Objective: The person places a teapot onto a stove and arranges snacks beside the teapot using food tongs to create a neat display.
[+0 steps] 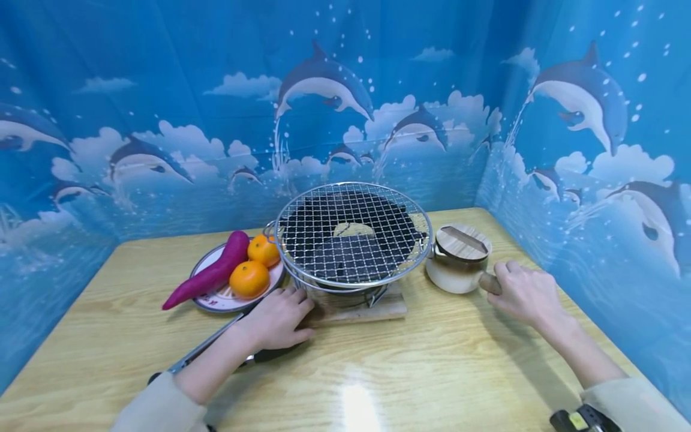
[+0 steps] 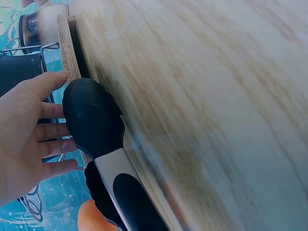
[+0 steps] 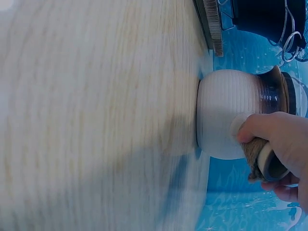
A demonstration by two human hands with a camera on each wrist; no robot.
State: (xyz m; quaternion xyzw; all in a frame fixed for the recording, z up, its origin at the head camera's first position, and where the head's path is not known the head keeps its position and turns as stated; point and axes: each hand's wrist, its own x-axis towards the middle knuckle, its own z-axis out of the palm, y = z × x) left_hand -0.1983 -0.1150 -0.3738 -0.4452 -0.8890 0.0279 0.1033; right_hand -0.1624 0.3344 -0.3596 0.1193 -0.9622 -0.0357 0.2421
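Note:
My right hand grips the side handle of a small ceramic pot. In the right wrist view, twine is wound round that handle. A wooden lid covers the pot, which stands on the table. My left hand is at the front left of the wooden board, its fingers extended and spread. Black-headed tongs lie beside these fingers; whether they touch is unclear. Above the board, a round wire mesh tops a black grill stove.
Left of the stove, a plate bears a purple sweet potato and two oranges. A blue dolphin-print curtain encloses the wooden table at the back and sides.

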